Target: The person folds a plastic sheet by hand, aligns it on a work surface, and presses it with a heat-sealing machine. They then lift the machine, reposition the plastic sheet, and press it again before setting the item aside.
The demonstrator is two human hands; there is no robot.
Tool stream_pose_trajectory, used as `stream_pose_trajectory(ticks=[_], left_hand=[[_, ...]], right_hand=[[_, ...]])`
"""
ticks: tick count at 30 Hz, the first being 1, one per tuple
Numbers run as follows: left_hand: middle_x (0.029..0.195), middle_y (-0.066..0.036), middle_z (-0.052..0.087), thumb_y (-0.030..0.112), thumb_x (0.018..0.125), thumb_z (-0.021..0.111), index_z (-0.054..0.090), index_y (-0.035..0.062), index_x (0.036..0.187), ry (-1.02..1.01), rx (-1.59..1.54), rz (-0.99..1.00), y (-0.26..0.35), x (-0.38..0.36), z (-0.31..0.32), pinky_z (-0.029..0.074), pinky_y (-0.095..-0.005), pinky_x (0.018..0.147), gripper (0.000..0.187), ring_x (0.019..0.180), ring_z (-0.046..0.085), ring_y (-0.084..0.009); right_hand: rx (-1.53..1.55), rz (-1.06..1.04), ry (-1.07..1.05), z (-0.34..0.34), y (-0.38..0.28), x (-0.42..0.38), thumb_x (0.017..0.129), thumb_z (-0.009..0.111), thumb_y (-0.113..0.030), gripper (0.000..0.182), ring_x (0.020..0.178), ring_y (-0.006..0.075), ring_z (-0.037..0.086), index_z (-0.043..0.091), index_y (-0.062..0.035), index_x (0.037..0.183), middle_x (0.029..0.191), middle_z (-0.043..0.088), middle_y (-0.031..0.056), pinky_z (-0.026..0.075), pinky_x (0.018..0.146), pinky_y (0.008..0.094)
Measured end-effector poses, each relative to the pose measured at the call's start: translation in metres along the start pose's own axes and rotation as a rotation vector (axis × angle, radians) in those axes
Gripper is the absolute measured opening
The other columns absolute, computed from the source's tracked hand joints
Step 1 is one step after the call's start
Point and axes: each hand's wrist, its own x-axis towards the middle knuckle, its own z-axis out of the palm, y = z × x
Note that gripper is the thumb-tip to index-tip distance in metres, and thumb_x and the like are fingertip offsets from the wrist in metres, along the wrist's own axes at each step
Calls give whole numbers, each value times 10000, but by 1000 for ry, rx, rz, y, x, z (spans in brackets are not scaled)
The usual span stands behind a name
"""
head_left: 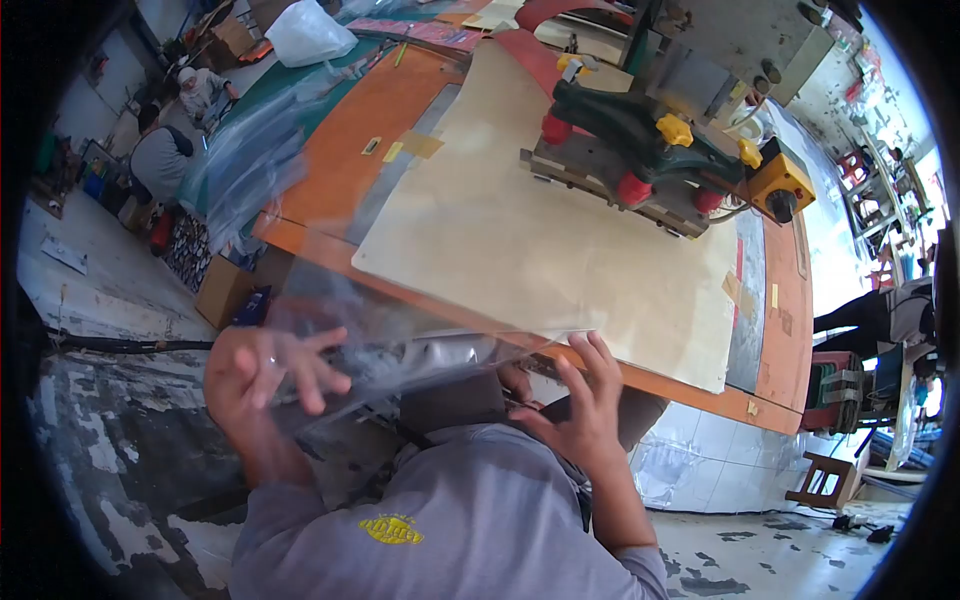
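A clear plastic sheet (420,352) hangs over my lap at the table's front edge, partly smeared by motion. My left hand (280,368) is at the sheet's left end, fingers spread and overlapped by the see-through film. At its right end, the fingertips of my right hand (590,405) are right at the sheet's corner, with the thumb well apart from the fingers. Beyond the hands, a large cream board (480,240) lies on the orange table (325,165), under a press head (640,150) with a dark green frame and red and yellow knobs.
A yellow control box (782,185) with a black knob sits at the press's right. Clear plastic sheets (250,150) are piled on the left, near a white plastic bag (308,35). A cardboard box (222,290) stands below. Other people (160,155) are at the far left; another stands at the right.
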Motion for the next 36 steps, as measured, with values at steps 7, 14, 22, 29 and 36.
stream_pose_trajectory(ticks=[7, 14, 22, 29, 36], left_hand=[[1177, -238, 780, 345, 1190, 320, 593, 63, 1284, -694, -235, -11, 32, 4, 8, -161, -701, 1246, 403, 1401, 541, -535], [936, -215, 809, 261, 1201, 270, 510, -16, 1318, -761, -228, 55, 44, 24, 10, -170, -727, 1209, 385, 1228, 711, -441], [1011, -131, 824, 286, 1191, 358, 618, 94, 1326, -511, -151, 303, 36, 10, 9, 70, -665, 1206, 351, 1165, 757, -361], [896, -30, 836, 324, 1142, 513, 660, 134, 1013, -326, 306, 197, -1, 37, 16, 173, -524, 1245, 273, 1129, 774, -294], [892, -95, 783, 316, 1168, 464, 614, 53, 1137, -73, -160, -342, -91, 80, 79, 414, -335, 1149, 304, 1059, 746, -186]], right_hand=[[-38, -49, 192, 56, -3, 2, 759, 969, -398, 1144, 1469, 540, 394, 287, -254, 1667, 1621, 370, 238, 295, 1186, 720], [-239, 23, 314, 4, -3, 16, 799, 943, -419, 1065, 1562, 539, 274, 328, -162, 1631, 1617, 421, 227, 143, 1248, 722], [610, -42, -470, -19, -15, 14, 978, 613, -30, 409, 1126, 407, 715, 651, -12, 1385, 1206, 724, 195, 579, 944, 463], [581, 451, -414, -59, 1, -13, 929, 592, -79, 435, 1270, 390, 650, 663, -26, 1355, 1321, 692, 192, 505, 1060, 467], [15, 29, -61, -62, -26, -19, 858, 732, -90, 525, 1391, 457, 519, 588, -82, 1362, 1454, 554, 238, 425, 1149, 597]])
